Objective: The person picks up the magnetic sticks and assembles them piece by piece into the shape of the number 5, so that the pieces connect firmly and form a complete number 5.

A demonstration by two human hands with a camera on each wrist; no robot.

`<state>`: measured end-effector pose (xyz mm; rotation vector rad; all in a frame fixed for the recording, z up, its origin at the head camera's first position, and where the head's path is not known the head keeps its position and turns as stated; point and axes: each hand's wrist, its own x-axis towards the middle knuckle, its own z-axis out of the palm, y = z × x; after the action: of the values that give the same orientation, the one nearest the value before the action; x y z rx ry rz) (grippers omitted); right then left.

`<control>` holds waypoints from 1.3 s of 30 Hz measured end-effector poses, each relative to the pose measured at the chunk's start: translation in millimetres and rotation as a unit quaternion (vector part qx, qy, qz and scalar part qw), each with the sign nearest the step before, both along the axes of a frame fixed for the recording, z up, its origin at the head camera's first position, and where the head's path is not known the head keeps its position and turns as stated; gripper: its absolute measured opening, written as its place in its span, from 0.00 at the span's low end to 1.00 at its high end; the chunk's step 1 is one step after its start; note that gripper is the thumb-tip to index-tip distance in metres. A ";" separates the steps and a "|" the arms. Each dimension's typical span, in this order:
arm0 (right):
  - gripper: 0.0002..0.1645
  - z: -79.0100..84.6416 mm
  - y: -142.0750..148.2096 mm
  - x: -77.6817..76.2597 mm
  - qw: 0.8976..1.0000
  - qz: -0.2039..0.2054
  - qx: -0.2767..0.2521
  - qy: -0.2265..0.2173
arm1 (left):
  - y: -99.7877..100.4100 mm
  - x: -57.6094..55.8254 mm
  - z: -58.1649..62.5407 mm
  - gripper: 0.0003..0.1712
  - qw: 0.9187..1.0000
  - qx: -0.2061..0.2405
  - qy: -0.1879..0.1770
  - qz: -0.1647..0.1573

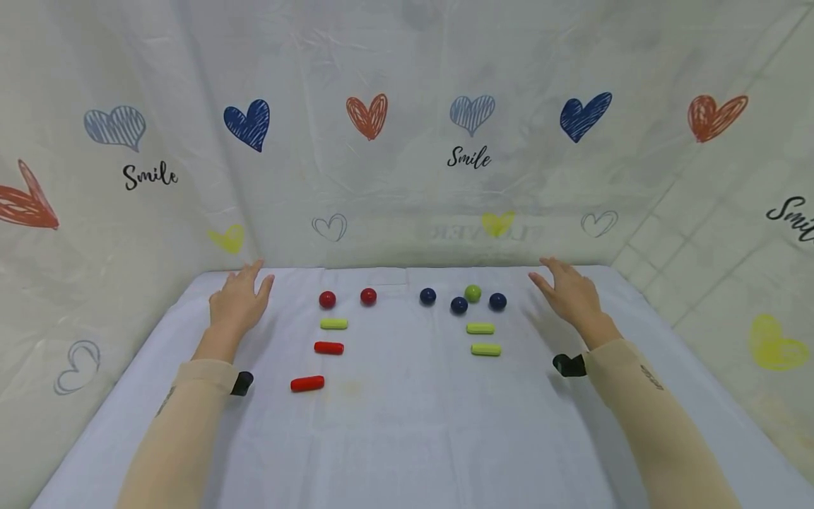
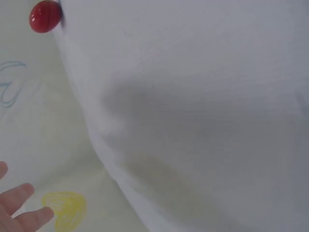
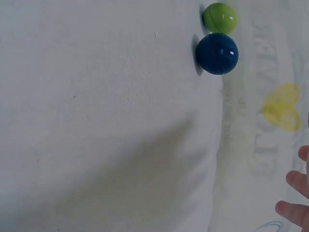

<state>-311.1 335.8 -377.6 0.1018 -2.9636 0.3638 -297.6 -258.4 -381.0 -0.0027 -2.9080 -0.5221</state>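
My left hand (image 1: 238,302) hovers over the far left of the table, fingers spread and holding nothing. Nearest to it is a red ball (image 1: 327,300), seen also at the top left of the left wrist view; a second red ball (image 1: 368,296) sits to its right. At the far right, my right hand (image 1: 570,295) is likewise raised with fingers extended and nothing in it. Beside it lies a dark blue ball (image 1: 498,302), grouped with a green ball (image 1: 473,293) and two more dark blue balls (image 1: 459,305). In the right wrist view, a blue ball (image 3: 217,53) overlaps the green one.
One yellow-green stick (image 1: 333,324) lies on the left above two short red sticks (image 1: 328,348). Two more yellow-green sticks (image 1: 486,350) lie right of centre. White cloth covers the table (image 1: 394,452); a curtain (image 1: 407,184) printed with hearts stands behind it.
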 end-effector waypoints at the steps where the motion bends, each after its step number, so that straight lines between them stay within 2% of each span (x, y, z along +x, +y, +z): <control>1: 0.44 -0.2 -0.6 -0.1 1.000 0.001 -0.001 0.005 | 0.2 0.3 -0.3 0.36 1.000 0.005 0.002 0.000; 8: 0.39 -1.5 -5.5 2.1 0.999 0.013 -0.034 0.018 | 2.2 2.7 -2.6 0.33 0.999 0.045 0.019 -0.008; 14: 0.36 -4.0 -10.7 5.1 0.996 0.025 -0.080 0.023 | 9.3 2.3 -5.7 0.28 0.998 0.041 0.030 -0.025; 19: 0.32 -9.5 -13.6 6.1 0.994 0.034 -0.094 0.033 | 18.7 2.9 -9.6 0.27 0.999 0.037 0.021 -0.029; 28: 0.29 -22.0 -18.8 8.5 0.987 0.045 -0.142 0.060 | 30.8 4.4 -16.2 0.25 0.995 0.084 -0.003 -0.050; 35: 0.27 -31.2 -25.8 10.9 0.980 0.040 -0.185 0.057 | 35.7 7.1 -19.9 0.24 0.993 0.096 -0.020 -0.065; 39: 0.27 -35.7 -30.2 10.7 0.975 0.029 -0.217 0.042 | 38.2 7.8 -21.9 0.24 0.990 0.109 -0.027 -0.089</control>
<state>-300.4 305.5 -413.3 0.1461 -2.7284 0.9739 -289.8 -220.2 -402.9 -0.2219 -2.9016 -0.8801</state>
